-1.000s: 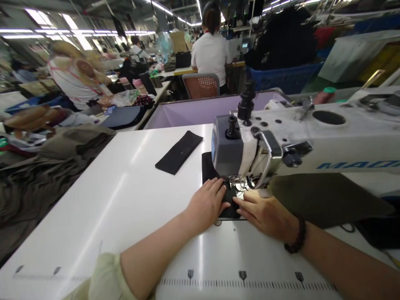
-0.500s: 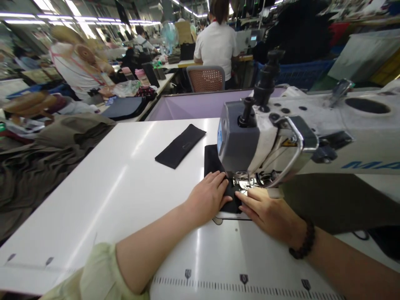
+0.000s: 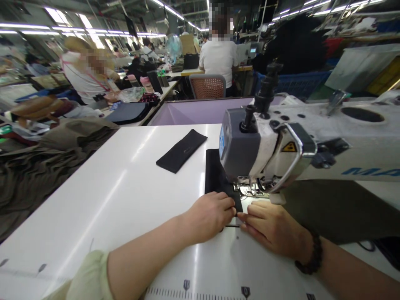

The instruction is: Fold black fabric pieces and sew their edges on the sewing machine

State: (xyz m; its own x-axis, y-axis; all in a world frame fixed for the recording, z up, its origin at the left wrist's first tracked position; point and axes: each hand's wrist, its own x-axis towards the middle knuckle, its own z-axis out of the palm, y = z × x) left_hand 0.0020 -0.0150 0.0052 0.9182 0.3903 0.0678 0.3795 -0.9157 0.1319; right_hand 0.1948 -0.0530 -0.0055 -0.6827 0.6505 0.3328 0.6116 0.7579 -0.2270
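Observation:
A black fabric piece [image 3: 215,173] lies partly under the head of the sewing machine [image 3: 240,143]. My left hand [image 3: 212,214] is closed at the near end of this piece, its fingers curled on the cloth and the fingertips pressed together. Just to the right, my right hand [image 3: 271,227] touches the near corner of the piece with its fingertips; its fingers are bent close together. A second black folded piece [image 3: 182,151] lies flat on the white table [image 3: 125,208], away from both hands.
Olive fabric [image 3: 337,206] lies under the machine arm at the right. Piled brown-grey cloth [image 3: 56,162] borders the table's left side. Beyond the table are a lilac bin [image 3: 193,111], a chair [image 3: 208,86] and a person in a white shirt [image 3: 218,56].
My left hand has slid toward me along the fabric and its fingers have curled in. My right hand has moved slightly nearer to me. More of the black piece shows beside the machine.

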